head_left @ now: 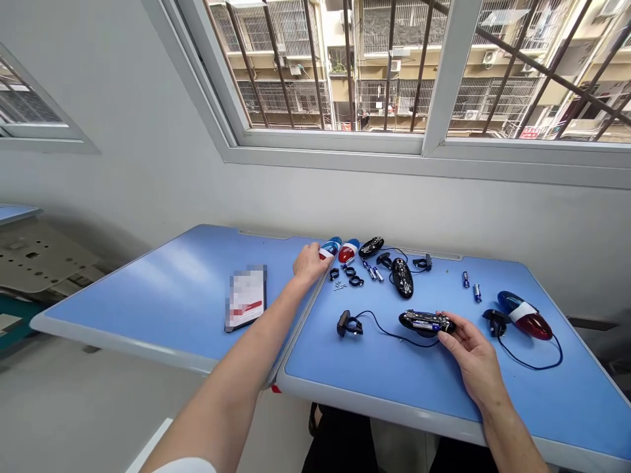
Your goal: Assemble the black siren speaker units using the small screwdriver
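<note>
Phone (247,297) on table (152,302), barred window (435,92)

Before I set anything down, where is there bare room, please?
Bare: blue left tabletop, left of the dark-edged phone; blue right tabletop, between the thin black cable and front edge. Crowded: along the white wall, right of the left hand, around black oval units.

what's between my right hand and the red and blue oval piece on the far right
A black clip piece sits between the right hand and the oval piece, as the head view shows.
</note>
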`<state>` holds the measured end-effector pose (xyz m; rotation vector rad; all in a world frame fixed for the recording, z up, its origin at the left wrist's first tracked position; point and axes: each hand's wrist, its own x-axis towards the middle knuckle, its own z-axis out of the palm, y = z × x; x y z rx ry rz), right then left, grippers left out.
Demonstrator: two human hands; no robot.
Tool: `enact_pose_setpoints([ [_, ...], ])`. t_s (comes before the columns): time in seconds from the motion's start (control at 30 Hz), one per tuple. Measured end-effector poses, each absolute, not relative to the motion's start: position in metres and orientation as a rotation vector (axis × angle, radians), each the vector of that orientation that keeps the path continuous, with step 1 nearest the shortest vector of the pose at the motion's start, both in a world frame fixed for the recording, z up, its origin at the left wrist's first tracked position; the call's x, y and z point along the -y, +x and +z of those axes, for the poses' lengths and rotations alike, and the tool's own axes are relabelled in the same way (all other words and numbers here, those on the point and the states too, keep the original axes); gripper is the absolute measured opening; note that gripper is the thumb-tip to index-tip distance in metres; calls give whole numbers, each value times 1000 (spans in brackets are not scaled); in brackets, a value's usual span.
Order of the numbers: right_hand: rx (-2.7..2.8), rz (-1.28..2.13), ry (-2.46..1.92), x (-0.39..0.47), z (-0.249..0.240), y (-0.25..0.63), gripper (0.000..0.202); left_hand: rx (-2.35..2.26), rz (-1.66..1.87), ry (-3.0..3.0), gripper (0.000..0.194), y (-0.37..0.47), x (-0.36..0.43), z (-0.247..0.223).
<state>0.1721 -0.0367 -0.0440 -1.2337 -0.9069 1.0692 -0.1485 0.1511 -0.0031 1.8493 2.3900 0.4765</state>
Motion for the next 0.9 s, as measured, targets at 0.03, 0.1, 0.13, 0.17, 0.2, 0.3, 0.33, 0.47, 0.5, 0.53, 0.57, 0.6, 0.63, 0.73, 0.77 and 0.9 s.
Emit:
enact_pose_setpoints([
  [0.03, 912, 1068, -1236, 37, -44, 172, 49, -2386, 459, 1860, 40, -152, -147, -3],
  [0.1, 923, 1069, -1236, 37, -44, 172, 49, -2379, 411, 1870, 38, -157, -138, -1],
  [0.13, 927, 1072, -1233, 37, -45, 172, 49, -2377, 384, 1870, 37, -159, -132, 0],
  [0.17, 929, 1075, -1229, 37, -45, 172, 49, -2376, 358, 1869, 36, -160, -127, 0],
  [0.2, 930, 1077, -1226, 36, -46, 172, 48, -2375, 333, 1867, 35, -160, -122, 1],
  [0.3, 941, 1077, -1212, 36, -48, 173, 48, -2376, 280, 1864, 34, -159, -111, 2],
  [0.33, 947, 1074, -1207, 36, -48, 173, 48, -2378, 267, 1863, 34, -158, -109, 2],
  [0.47, 945, 1076, -1190, 36, -50, 174, 48, -2386, 227, 1861, 34, -155, -112, 0],
  [0.5, 943, 1079, -1186, 36, -51, 174, 47, -2388, 223, 1863, 34, -155, -114, -1],
  [0.53, 944, 1081, -1184, 35, -52, 175, 47, -2389, 221, 1866, 35, -156, -116, -3],
  [0.57, 949, 1079, -1181, 35, -54, 175, 47, -2390, 222, 1870, 35, -156, -118, -5],
  [0.6, 956, 1075, -1178, 35, -55, 176, 47, -2389, 224, 1874, 36, -157, -120, -6],
  [0.63, 962, 1068, -1175, 34, -56, 176, 47, -2387, 227, 1880, 36, -158, -120, -6],
  [0.73, 963, 1061, -1158, 33, -59, 176, 47, -2395, 256, 1900, 39, -157, -116, -1],
  [0.77, 959, 1064, -1154, 33, -58, 176, 47, -2395, 289, 1917, 40, -154, -111, 3],
  [0.9, 964, 1077, -1147, 33, -53, 173, 46, -2029, 595, 2210, 40, -119, -72, 21],
])
